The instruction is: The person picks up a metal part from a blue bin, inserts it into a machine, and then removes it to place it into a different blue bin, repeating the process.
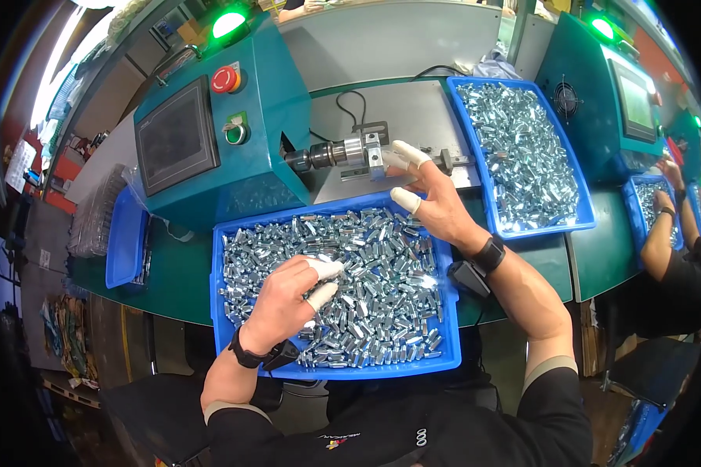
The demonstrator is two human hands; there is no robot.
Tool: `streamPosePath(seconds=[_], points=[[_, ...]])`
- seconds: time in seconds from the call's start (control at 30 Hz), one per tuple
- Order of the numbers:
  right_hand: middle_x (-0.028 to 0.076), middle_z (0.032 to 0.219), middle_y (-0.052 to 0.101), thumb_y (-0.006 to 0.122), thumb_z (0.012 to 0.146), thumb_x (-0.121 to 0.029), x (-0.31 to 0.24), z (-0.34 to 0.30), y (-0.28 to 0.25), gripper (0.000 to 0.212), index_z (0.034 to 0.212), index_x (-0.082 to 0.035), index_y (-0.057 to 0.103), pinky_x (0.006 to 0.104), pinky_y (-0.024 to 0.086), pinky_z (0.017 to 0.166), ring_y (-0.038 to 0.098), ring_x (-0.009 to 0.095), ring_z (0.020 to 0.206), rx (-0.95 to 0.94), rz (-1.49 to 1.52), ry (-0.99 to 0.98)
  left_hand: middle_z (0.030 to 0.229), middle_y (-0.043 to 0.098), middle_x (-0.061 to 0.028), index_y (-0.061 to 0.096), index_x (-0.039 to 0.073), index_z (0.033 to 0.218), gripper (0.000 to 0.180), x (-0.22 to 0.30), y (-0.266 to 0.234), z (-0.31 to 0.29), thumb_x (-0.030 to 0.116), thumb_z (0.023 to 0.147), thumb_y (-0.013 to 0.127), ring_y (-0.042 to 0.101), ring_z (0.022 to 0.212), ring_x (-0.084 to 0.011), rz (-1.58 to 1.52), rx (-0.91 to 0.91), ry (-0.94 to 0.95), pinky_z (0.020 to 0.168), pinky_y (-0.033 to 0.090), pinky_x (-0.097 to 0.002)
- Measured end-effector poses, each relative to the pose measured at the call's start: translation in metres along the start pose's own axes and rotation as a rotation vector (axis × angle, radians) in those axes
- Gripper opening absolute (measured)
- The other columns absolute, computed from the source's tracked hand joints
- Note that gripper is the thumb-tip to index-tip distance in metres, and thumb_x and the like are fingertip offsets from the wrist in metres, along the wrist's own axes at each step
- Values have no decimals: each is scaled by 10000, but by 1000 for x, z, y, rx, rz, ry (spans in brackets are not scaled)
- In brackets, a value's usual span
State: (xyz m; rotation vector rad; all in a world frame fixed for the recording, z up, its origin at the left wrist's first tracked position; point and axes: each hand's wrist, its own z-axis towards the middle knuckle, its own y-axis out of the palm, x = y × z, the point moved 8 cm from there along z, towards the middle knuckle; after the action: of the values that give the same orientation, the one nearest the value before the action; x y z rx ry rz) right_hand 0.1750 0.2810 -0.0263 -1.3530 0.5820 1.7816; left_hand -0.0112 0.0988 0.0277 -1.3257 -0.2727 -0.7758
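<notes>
My left hand (282,300), with pale finger covers on thumb and index finger, is low over a blue tray (335,373) heaped with small shiny hexagonal metal pieces (382,311). Its fingers curl in toward the thumb; whatever they pinch blends into the pieces behind. My right hand (436,198), also in finger covers, reaches to the metal clamp block (375,156) at the end of a machine's spindle (319,156). Its thumb stands well apart from the fingers. Part of the middle fingers is hard to make out against the block.
A teal machine (234,187) with a dark screen, red stop button and green light stands at left. Another full blue tray (588,222) sits at right, beside a second teal machine (592,109). A smaller blue bin (125,241) is far left. A co-worker's arm (658,241) shows at right.
</notes>
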Motion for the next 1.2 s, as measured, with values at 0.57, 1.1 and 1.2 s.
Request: streamPosePath(seconds=[0.57, 1.1, 1.2], points=[[253, 1044, 782, 791, 965, -404, -51, 62, -25, 739, 1518, 30, 562, 460, 594, 928, 762, 392, 1035, 240, -1043, 143, 1046, 769, -154, 793, 48, 1206, 263, -35, -13, -6, 95, 947, 801, 715, 939, -337, 78, 120, -94, 824, 572, -415], [269, 1036, 776, 752, 891, -330, -68, 71, -57, 596, 1407, -51, 650, 554, 582, 916, 742, 456, 1024, 251, -1234, 103, 1067, 777, -150, 795, 76, 1193, 250, -49, -15, -8, 127, 949, 802, 719, 999, -350, 107, 165, -82, 881, 579, -442], [255, 1026, 777, 764, 893, -336, -65, 32, -120, 574, 1391, -74, 656, 563, 581, 905, 741, 462, 1007, 335, -1309, 153, 1055, 775, -144, 792, 81, 1187, 244, -47, -12, -11, 126, 947, 803, 718, 1008, -354, 116, 189, -72, 885, 580, -446]])
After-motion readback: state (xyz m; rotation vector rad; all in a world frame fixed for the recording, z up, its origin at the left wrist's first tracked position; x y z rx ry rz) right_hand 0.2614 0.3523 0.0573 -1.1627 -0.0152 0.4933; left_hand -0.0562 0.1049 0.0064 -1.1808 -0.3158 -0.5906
